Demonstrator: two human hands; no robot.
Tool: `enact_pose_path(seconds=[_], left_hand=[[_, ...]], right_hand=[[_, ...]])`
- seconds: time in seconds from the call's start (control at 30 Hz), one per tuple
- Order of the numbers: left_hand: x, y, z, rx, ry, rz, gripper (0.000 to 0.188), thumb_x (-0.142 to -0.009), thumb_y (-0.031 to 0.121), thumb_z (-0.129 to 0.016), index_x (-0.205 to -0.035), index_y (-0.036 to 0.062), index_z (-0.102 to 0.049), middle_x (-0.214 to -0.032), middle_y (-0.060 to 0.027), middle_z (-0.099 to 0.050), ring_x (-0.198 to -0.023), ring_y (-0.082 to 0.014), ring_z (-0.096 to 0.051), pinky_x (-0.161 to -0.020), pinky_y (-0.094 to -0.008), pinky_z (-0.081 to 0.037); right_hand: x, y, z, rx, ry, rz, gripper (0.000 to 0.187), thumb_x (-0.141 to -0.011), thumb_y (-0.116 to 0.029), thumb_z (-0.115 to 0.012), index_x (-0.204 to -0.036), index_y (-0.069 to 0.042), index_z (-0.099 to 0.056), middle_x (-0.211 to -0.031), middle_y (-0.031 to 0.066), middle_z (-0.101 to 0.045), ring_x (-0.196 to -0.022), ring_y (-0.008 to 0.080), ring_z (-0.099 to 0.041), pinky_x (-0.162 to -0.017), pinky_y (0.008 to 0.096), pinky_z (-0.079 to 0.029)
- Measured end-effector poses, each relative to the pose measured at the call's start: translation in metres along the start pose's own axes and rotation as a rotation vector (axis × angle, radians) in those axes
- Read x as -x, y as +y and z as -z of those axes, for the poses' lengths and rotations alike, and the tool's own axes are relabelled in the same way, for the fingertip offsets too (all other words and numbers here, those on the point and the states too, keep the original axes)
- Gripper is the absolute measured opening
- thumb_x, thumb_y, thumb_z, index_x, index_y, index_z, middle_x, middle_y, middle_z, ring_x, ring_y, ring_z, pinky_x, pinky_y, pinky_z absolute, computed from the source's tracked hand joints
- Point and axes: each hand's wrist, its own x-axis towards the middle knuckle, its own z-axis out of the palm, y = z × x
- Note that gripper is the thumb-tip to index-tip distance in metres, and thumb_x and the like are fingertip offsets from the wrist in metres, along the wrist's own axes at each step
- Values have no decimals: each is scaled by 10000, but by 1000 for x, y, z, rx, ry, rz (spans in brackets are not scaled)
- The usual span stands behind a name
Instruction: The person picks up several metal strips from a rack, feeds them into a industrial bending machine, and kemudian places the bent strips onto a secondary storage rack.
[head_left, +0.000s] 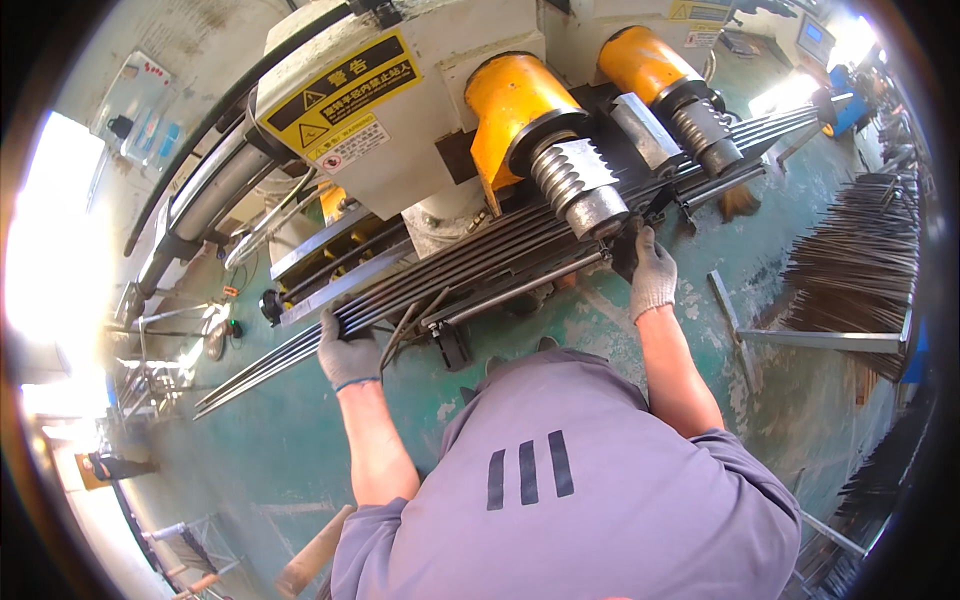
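In the head view, long, thin, dark metal rods (450, 268) lie side by side along the machine's (390, 165) front edge, their tips jutting past its left end over the green floor (480, 410). The left hand (352, 355), in a grey knit glove, has its fingers closed around the rods near that overhang. The right hand (652, 275), gloved alike, is thumb-up against a dark plate (623, 255) at the front edge; its fingers are largely hidden, so I cannot tell whether they grip.

Such slender rods probably flex; a light, level hold near the overhang should prevent fanning, with fingers clear of the ribbed steel spindle (575, 180). Above, smooth orange cones (515, 100) look scuffed.
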Motion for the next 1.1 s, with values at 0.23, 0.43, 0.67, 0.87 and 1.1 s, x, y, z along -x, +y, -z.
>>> enact_pose_path(seconds=[0.23, 0.43, 0.67, 0.87, 1.1], left_hand=[[44, -57, -56, 52, -59, 200, 307, -1096, 227, -582, -1280, -4, -666, -1289, -178, -718, -1247, -359, -654, -1152, -551, -487], [15, 12, -13, 114, 51, -28, 389, -1141, 289, -451, -1266, -29, -638, -1249, -179, -707, -1232, -363, -657, -1134, -570, -508], [28, -37, -36, 56, 80, -75, 322, -1103, 285, -567, -1208, -3, -667, -1200, -166, -728, -1182, -341, -675, -1124, -531, -522], [59, -68, -55, 20, -163, 197, 342, -1089, 278, -602, -1307, 21, -657, -1312, -169, -700, -1277, -346, -629, -1180, -534, -461], [35, 46, 10, 230, -155, 64, 511, -1140, 388, -450, -1471, 9, -541, -1492, -186, -589, -1384, -389, -549, -1225, -568, -405]], right_hand=[[-12, 32, 33, 25, -70, -91, 452, -1056, -430, -679, -1202, -3, -705, -1031, 133, -782, -844, 257, -776, -734, 392, -634], [-17, 36, 71, 28, -98, -219, 394, -1044, -423, -702, -1123, -37, -706, -961, 110, -778, -803, 249, -762, -713, 385, -615], [-24, 34, 78, 109, -70, -271, 374, -1042, -427, -706, -1056, -53, -697, -901, 84, -757, -763, 226, -732, -680, 349, -574], [-30, 64, 46, 241, -225, -251, 366, -1045, -429, -703, -1026, -64, -709, -834, 39, -713, -693, 171, -676, -608, 307, -533], [-20, 126, 95, 318, -178, -353, 293, -1038, -369, -713, -1031, -77, -696, -849, 61, -733, -651, 180, -678, -557, 327, -533]])
